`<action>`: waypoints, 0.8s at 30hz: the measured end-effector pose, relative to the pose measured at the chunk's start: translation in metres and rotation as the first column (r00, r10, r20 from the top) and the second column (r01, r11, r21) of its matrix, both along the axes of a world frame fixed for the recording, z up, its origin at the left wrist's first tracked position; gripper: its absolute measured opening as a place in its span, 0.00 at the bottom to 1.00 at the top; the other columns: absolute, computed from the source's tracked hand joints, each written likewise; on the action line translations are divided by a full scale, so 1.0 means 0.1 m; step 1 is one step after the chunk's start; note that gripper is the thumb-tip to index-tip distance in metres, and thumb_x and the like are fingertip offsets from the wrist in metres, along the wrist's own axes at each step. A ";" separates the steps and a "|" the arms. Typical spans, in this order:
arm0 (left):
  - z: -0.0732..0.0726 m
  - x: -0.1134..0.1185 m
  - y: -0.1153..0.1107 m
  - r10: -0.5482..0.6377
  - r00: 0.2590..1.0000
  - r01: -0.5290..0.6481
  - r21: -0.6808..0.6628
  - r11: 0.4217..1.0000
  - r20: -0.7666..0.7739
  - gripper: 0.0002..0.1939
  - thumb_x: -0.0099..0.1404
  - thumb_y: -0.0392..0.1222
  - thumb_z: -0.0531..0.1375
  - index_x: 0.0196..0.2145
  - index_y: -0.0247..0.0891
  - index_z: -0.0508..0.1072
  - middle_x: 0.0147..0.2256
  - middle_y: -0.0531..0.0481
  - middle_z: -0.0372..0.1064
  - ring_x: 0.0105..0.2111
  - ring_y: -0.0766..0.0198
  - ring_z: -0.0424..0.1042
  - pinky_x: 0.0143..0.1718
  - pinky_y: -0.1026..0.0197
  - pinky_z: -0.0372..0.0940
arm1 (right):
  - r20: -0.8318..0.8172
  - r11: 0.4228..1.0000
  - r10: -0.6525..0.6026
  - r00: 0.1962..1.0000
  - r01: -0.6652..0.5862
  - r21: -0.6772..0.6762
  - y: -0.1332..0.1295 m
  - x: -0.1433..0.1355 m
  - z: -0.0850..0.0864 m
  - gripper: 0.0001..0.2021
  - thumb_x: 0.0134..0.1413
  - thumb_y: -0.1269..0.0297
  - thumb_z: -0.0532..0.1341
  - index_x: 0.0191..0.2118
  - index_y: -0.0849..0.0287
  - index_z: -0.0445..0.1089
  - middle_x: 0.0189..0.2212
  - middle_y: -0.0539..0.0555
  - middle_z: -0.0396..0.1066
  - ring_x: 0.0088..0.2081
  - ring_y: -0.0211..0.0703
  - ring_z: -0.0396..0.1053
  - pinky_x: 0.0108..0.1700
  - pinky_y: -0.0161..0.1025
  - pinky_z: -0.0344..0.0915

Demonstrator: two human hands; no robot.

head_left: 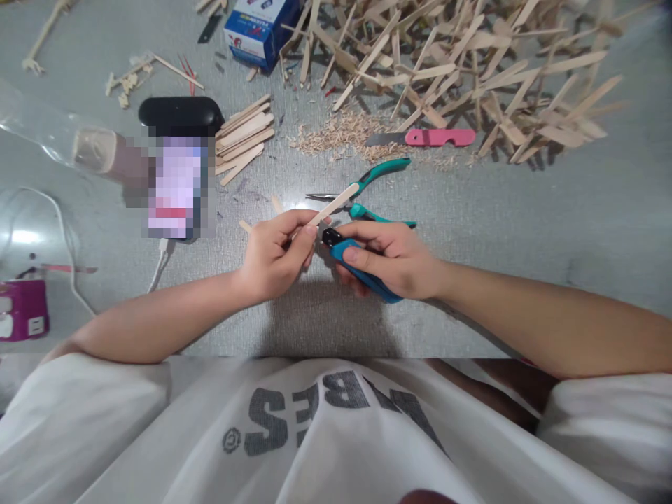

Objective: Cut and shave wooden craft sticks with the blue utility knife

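My left hand (278, 255) is closed on a wooden craft stick (342, 200), pinched between thumb and fingers, its rounded end pointing up and to the right. Wrapped in my right hand (404, 255) is a blue utility knife (370, 278) with a black front end. Its short blade (323, 227) is right beside the stick; whether it touches cannot be made out. Just beyond both hands, needle-nose pliers (382, 169) with green handles lie spread on the table. Ends of other light sticks (246, 226) show behind my left hand.
A big heap of craft sticks (446, 70) fills the back right, near wood shavings (336, 133) and a pink-handled knife (441, 137). Bundled sticks (244, 136), a blue box (265, 31), a black case (178, 112) and a cabled phone (176, 185) lie at left, with a purple object (26, 308).
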State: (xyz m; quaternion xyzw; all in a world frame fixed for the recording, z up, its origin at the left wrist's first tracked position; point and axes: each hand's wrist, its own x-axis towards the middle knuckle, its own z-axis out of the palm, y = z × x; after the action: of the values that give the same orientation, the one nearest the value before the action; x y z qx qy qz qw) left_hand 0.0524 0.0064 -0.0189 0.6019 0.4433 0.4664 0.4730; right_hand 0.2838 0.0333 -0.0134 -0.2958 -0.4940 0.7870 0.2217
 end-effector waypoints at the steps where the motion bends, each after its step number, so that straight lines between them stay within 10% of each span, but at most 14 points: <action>1: 0.00 0.00 0.00 -0.002 1.000 0.002 -0.005 1.000 -0.004 0.19 0.83 0.57 0.62 0.45 0.38 0.83 0.19 0.56 0.68 0.16 0.69 0.65 0.18 0.65 0.59 | 0.000 1.000 0.001 1.000 -0.001 -0.005 0.00 0.00 0.00 0.19 0.73 0.49 0.71 0.52 0.61 0.75 0.30 0.48 0.76 0.22 0.35 0.74 0.24 0.32 0.74; 17: 0.02 -0.03 0.01 -0.007 0.999 0.008 0.034 0.999 -0.039 0.19 0.83 0.56 0.62 0.42 0.39 0.83 0.23 0.52 0.74 0.23 0.65 0.72 0.28 0.60 0.68 | 0.037 0.989 -0.099 0.994 0.094 0.117 -0.09 0.00 -0.02 0.19 0.72 0.50 0.71 0.55 0.61 0.81 0.32 0.51 0.77 0.24 0.33 0.72 0.26 0.33 0.72; 24: -0.08 -0.04 0.00 0.034 0.999 -0.034 0.007 0.999 -0.007 0.22 0.82 0.59 0.61 0.46 0.39 0.86 0.17 0.58 0.60 0.16 0.70 0.55 0.17 0.62 0.49 | -0.071 0.924 -0.316 0.946 0.323 0.202 -0.07 -0.02 -0.05 0.17 0.72 0.51 0.72 0.58 0.54 0.81 0.31 0.48 0.76 0.23 0.33 0.71 0.27 0.34 0.73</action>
State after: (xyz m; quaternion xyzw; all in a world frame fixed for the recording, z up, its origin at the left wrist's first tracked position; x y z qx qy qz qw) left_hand 0.0483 0.0069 -0.0272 0.5976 0.4535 0.4735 0.4615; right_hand 0.2819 0.0263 -0.0185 -0.3323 -0.5156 0.6889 0.3862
